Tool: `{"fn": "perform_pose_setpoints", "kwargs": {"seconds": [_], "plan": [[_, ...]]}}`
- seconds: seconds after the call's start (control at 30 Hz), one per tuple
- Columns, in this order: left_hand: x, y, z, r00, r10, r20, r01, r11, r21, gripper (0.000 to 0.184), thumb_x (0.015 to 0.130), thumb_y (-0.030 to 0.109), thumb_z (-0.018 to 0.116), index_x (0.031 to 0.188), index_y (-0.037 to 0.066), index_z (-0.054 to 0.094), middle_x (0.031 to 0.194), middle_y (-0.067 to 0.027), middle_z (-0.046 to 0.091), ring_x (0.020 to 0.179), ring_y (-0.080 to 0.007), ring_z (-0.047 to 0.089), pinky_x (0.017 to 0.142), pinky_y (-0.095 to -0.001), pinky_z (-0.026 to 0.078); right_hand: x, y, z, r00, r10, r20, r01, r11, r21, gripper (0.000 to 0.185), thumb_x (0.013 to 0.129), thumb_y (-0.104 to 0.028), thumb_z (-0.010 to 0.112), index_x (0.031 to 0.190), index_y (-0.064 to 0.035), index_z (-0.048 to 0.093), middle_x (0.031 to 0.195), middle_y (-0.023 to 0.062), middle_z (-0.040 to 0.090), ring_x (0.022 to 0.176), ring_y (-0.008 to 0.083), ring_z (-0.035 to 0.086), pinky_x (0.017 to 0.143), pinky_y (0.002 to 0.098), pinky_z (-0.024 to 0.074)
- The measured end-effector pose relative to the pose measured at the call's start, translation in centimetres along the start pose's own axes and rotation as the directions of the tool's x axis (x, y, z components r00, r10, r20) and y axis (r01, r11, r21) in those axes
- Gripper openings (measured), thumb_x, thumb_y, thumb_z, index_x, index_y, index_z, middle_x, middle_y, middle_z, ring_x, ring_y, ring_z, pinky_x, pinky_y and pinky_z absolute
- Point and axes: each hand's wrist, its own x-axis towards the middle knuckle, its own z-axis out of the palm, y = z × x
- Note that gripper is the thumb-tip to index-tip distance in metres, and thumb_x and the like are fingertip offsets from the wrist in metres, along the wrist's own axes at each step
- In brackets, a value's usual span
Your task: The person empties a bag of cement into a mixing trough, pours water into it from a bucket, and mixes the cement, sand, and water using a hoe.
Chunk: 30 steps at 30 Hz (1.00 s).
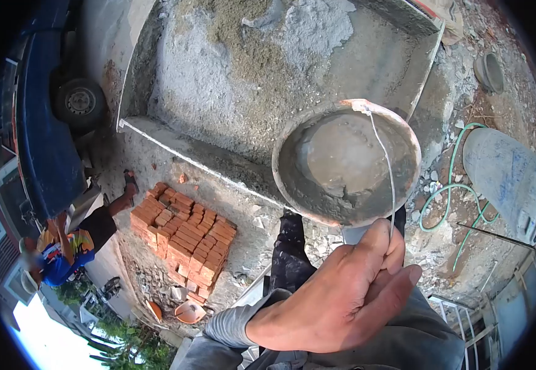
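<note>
Round, mortar-smeared bucket [282, 177], 1, holding wet grey mix [348, 151], right of centre. Thin, pale cord-like handle [386, 151], 1, clamped between left hand's [335, 296] closed fingers, lower centre. Right hand: grip cannot be told. Rectangular orange brick stack [188, 237], 1, lower left.

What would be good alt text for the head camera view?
A left hand grips the thin handle of a round container of wet grey mix, near a walled bed holding sand and grey powder. Stacked red bricks, a blue vehicle and another person are at left; a green hose lies at right.
</note>
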Motion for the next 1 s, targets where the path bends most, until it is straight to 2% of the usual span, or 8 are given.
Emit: {"fn": "perform_pose_setpoints", "kwargs": {"seconds": [0.13, 0.2, 0.33, 0.43, 0.67, 0.73, 0.87, 1.0], "plan": [[-3.9, -1.3, -3.6, 0.999, -0.041, -0.026, 0.042, 0.998, 0.043, 0.023, 0.087, 0.008, 0.057, 0.088, 0.003, 0.035, 0.049, -0.0013, 0.033, 0.039, -0.0135, 0.031, 0.041, -0.0291, 0.025, 0.6, 2.9, -1.4, 0.992, -0.115, -0.055, 0.113, 0.993, -0.042, 0.041, 0.094, -0.034, 0.044, 0.121, -0.0035, 0.047, 0.123, 0.0128, 0.051, 0.111, 0.0259, 0.052, 0.095, 0.0367, 0.0432], [-4.9, -1.5, -5.0, 0.944, -0.273, -0.186, 0.308, 0.931, 0.195, 0.018, 0.086, 0.01, 0.059, 0.084, 0.004, 0.041, 0.054, 0.0035, 0.032, 0.047, -0.007, 0.026, 0.047, -0.0246, 0.024, 1.2, 3.4, -2.4, 0.984, -0.166, -0.072, 0.161, 0.984, -0.07, 0.041, 0.094, -0.034, 0.044, 0.121, -0.0043, 0.047, 0.123, 0.0119, 0.051, 0.112, 0.0256, 0.051, 0.095, 0.0366, 0.0432], [-4.5, -9.0, -6.5, 0.919, 0.052, -0.391, 0.167, 0.846, 0.506, 0.029, 0.084, 0.011, 0.062, 0.104, -0.003, 0.045, 0.06, -0.0119, 0.05, 0.047, -0.0302, 0.052, 0.044, -0.0385, 0.039, 2.5, 2.6, -3.9, 0.96, -0.268, -0.076, 0.253, 0.953, -0.17, 0.041, 0.094, -0.036, 0.044, 0.122, -0.0058, 0.047, 0.124, 0.0102, 0.051, 0.113, 0.0249, 0.051, 0.095, 0.0363, 0.0433], [-1.8, -14.0, -7.2, 0.832, 0.246, -0.497, 0.163, 0.748, 0.644, 0.03, 0.084, 0.012, 0.062, 0.108, -0.004, 0.052, 0.08, -0.0158, 0.055, 0.067, -0.0303, 0.059, 0.055, -0.0364, 0.044, 4.4, 0.2, -4.2, 0.941, -0.339, -0.003, 0.323, 0.901, -0.288, 0.041, 0.095, -0.038, 0.043, 0.122, -0.0069, 0.047, 0.125, 0.0089, 0.051, 0.113, 0.0244, 0.051, 0.095, 0.0361, 0.0434], [2.4, -25.2, -13.8, 0.463, 0.434, -0.773, 0.245, 0.775, 0.582, 0.025, 0.079, 0.009, 0.068, 0.098, -0.005, 0.059, 0.089, -0.0166, 0.057, 0.075, -0.0287, 0.057, 0.064, -0.0364, 0.045, 7.1, -1.2, 3.4, 0.888, -0.437, 0.144, 0.45, 0.761, -0.467, 0.037, 0.094, -0.041, 0.046, 0.113, -0.0091, 0.051, 0.111, 0.0041, 0.055, 0.101, 0.0161, 0.054, 0.085, 0.0314, 0.0463], [2.9, -27.3, -15.9, 0.392, 0.243, -0.887, 0.297, 0.879, 0.372, 0.025, 0.077, 0.011, 0.069, 0.095, -0.004, 0.058, 0.092, -0.0177, 0.056, 0.084, -0.0334, 0.056, 0.072, -0.0391, 0.044, 7.7, -0.9, 4.0, 0.798, -0.584, 0.148, 0.52, 0.544, -0.658, 0.03, 0.091, -0.038, 0.055, 0.098, -0.0087, 0.052, 0.093, 0.0, 0.053, 0.087, 0.0102, 0.052, 0.078, 0.0276, 0.0453], [3.9, -31.7, -19.1, 0.298, 0.337, -0.893, 0.314, 0.849, 0.425, 0.028, 0.076, 0.012, 0.071, 0.095, -0.005, 0.059, 0.092, -0.018, 0.057, 0.083, -0.033, 0.056, 0.074, -0.039, 0.044, 9.4, 0.0, 3.1, 0.679, -0.689, 0.253, 0.548, 0.247, -0.799, 0.027, 0.09, -0.035, 0.059, 0.086, -0.0093, 0.049, 0.086, -0.002, 0.051, 0.08, 0.0081, 0.049, 0.073, 0.0248, 0.044], [4.4, -34.0, -21.3, 0.282, 0.225, -0.933, 0.339, 0.886, 0.316, 0.03, 0.077, 0.015, 0.071, 0.096, -0.005, 0.06, 0.089, -0.0154, 0.063, 0.077, -0.026, 0.061, 0.072, -0.0353, 0.047, 10.2, 2.5, 5.2, 0.682, -0.713, 0.162, 0.453, 0.238, -0.859, 0.038, 0.087, -0.034, 0.062, 0.107, -0.0023, 0.057, 0.098, 0.0019, 0.058, 0.089, 0.0101, 0.052, 0.08, 0.0261, 0.044]]}}
